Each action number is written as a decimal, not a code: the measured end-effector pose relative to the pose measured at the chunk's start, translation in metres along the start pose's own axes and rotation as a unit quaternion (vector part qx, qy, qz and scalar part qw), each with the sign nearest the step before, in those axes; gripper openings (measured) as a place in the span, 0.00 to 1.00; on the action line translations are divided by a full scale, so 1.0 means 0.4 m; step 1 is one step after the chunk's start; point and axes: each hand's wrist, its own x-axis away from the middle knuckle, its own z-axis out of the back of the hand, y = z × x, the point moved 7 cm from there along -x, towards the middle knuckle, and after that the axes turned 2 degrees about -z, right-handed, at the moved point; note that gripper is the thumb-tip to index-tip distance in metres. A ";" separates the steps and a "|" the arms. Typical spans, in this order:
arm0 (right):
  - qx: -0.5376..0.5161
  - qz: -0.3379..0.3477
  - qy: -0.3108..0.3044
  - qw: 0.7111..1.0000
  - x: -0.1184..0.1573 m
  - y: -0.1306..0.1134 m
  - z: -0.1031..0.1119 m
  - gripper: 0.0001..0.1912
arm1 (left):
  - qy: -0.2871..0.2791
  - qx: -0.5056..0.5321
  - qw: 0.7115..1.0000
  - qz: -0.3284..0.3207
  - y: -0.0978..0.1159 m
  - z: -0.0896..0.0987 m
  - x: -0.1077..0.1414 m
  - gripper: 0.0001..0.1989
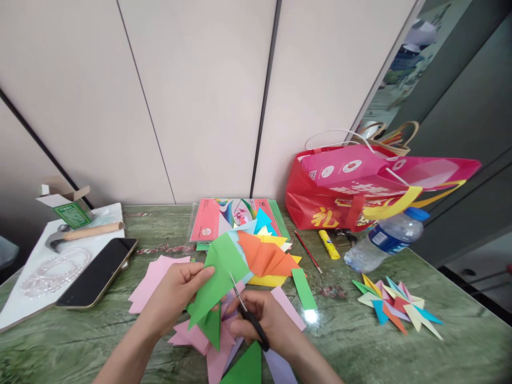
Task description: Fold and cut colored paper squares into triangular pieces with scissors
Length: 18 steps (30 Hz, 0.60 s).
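Pinched in my left hand [182, 290] is a creased sheet of green paper [224, 261], held up over the middle of the table. My right hand [266, 322] grips black-handled scissors [250, 320], their blades at the lower right edge of the green sheet. I cannot tell whether the blades are cutting into it. Beneath my hands lie pink paper pieces [220, 352], lilac strips and a dark green piece [244, 368]. Just behind the sheet rests a folded orange paper [268, 256] on yellow ones. A small green rectangle [304, 288] lies right of the scissors.
At the right are a colourful paper star [400, 306], a water bottle [384, 240], a red bag [328, 192], a glue stick [328, 245] and a pencil [308, 252]. A phone [98, 272], a wooden-handled tool [88, 233] and a small box [68, 208] sit left.
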 end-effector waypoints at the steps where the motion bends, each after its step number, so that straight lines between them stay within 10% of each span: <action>1: -0.004 -0.003 -0.002 1.000 0.000 0.001 0.000 0.22 | -0.011 0.004 1.000 -0.001 0.000 -0.005 0.000 0.18; 18: -0.032 -0.010 -0.041 0.999 0.004 0.005 -0.007 0.26 | -0.002 -0.078 0.996 -0.040 0.027 0.002 0.002 0.17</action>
